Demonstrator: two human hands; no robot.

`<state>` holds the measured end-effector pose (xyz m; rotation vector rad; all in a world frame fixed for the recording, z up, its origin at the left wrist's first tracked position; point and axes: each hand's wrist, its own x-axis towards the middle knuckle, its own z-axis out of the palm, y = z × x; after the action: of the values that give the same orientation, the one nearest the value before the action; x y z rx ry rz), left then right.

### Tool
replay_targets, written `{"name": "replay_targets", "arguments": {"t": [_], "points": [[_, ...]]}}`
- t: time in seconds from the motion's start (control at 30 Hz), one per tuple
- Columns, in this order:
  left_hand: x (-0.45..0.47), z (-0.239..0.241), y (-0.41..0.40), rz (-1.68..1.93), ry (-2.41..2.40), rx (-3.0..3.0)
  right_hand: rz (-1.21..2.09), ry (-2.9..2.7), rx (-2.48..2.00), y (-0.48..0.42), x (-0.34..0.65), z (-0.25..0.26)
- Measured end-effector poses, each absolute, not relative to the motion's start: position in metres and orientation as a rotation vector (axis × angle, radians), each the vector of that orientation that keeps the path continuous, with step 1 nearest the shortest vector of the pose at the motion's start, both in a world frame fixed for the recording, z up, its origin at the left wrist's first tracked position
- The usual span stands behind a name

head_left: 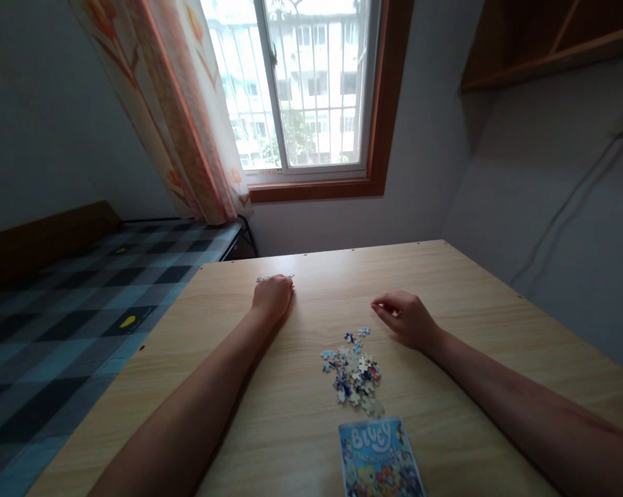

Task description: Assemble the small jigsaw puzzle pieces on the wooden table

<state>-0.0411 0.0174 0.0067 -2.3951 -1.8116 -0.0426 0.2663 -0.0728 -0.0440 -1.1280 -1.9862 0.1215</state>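
Over at the far left of the table, my left hand is curled closed, its back toward me and its fingers mostly hidden. A few pale jigsaw puzzle pieces peek out just beyond its knuckles; whether it grips one I cannot tell. My right hand hovers at or rests on the tabletop on the right, thumb and fingers bent together in a loose pinch with nothing visible between them. Nearest to it lies a heap of loose jigsaw puzzle pieces, white, blue and multicoloured, with several strays at its upper edge.
A blue picture box lettered "Bluey" lies at the near edge of view on the wooden table. To the left stands a bed with a checked cover. Behind are a window and a curtain; a shelf hangs upper right.
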Motion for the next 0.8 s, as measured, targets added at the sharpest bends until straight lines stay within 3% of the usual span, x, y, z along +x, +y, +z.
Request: {"name": "replay_targets", "arguments": {"t": [0.8], "points": [[-0.043,-0.018,0.003,0.02,-1.946,-2.26,0.114,-2.009,-1.105,-0.074,0.266,-0.045]]}}
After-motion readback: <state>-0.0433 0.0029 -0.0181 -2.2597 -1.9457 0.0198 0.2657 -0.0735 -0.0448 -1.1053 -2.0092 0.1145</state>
